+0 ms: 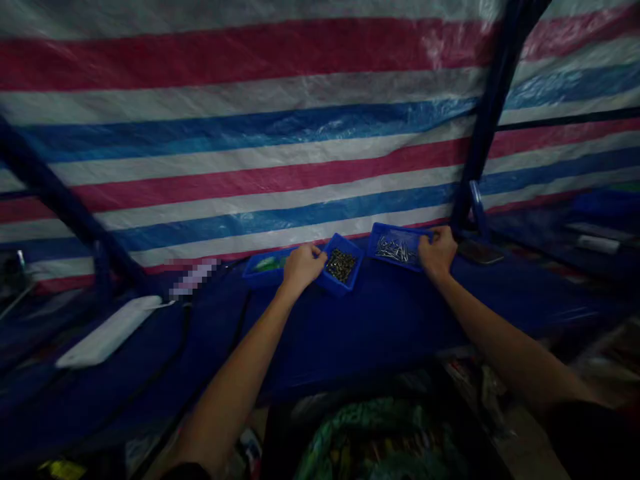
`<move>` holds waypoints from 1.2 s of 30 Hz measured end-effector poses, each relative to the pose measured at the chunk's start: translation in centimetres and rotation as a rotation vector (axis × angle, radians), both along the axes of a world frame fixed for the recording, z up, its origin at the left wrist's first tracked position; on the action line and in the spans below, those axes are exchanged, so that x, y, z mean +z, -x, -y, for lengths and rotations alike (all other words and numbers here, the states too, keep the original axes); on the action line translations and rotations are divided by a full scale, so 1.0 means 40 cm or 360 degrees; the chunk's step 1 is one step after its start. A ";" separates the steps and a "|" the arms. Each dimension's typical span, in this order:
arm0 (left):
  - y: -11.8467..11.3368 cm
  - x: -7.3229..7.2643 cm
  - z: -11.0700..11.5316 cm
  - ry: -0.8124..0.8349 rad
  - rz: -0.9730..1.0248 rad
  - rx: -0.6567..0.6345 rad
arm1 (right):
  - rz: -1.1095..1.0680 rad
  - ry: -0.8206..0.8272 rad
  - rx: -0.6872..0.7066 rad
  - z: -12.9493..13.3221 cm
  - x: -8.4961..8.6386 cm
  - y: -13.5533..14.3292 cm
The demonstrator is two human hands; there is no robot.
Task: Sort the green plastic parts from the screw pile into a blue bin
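Observation:
My left hand (303,265) grips the left rim of a small blue bin (350,283) filled with small dark parts. My right hand (437,253) holds the right edge of another blue bin (383,235) that contains silvery screws. Both bins sit at the far side of a blue table (380,320), against a striped tarp. A third blue bin (260,270) with something green inside lies just left of my left hand.
A red, white and blue striped tarp (280,133) hangs behind the table. Dark blue frame poles (493,100) rise at the right and left. A white power strip (107,332) with a cable lies at the left. A phone-like dark object (480,253) lies right of my right hand.

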State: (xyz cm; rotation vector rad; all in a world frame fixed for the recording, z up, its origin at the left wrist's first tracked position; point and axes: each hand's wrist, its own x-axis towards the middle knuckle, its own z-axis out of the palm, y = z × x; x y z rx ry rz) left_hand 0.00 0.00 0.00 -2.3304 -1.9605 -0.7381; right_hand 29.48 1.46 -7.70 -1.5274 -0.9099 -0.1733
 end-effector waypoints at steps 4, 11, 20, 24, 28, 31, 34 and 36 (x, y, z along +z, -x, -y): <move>-0.042 0.017 0.007 -0.0263 -0.0280 -0.0056 | 0.0030 0.0085 -0.0022 -0.008 -0.003 0.011; -0.063 -0.022 0.020 -0.0560 -0.0316 -0.0219 | 0.0036 0.0214 0.0069 -0.015 -0.010 0.014; -0.017 -0.102 0.007 -0.0257 0.0412 -0.0447 | 0.0016 0.0504 0.0262 -0.020 -0.029 -0.010; 0.019 -0.088 -0.018 -0.0094 0.0438 -0.0639 | -0.0007 0.0463 0.0283 -0.023 -0.032 0.000; 0.046 -0.081 -0.034 -0.0082 0.0380 -0.0713 | 0.0007 0.0434 0.0324 -0.022 -0.030 0.012; 0.057 -0.081 -0.039 -0.0161 0.0280 -0.0803 | 0.0061 0.0420 0.0333 -0.021 -0.030 0.015; 0.060 -0.076 -0.033 -0.0245 0.0183 -0.0883 | 0.0098 0.0419 0.0341 -0.022 -0.034 0.013; 0.057 -0.069 -0.025 -0.0282 0.0106 -0.0910 | 0.0126 0.0408 0.0334 -0.025 -0.037 0.009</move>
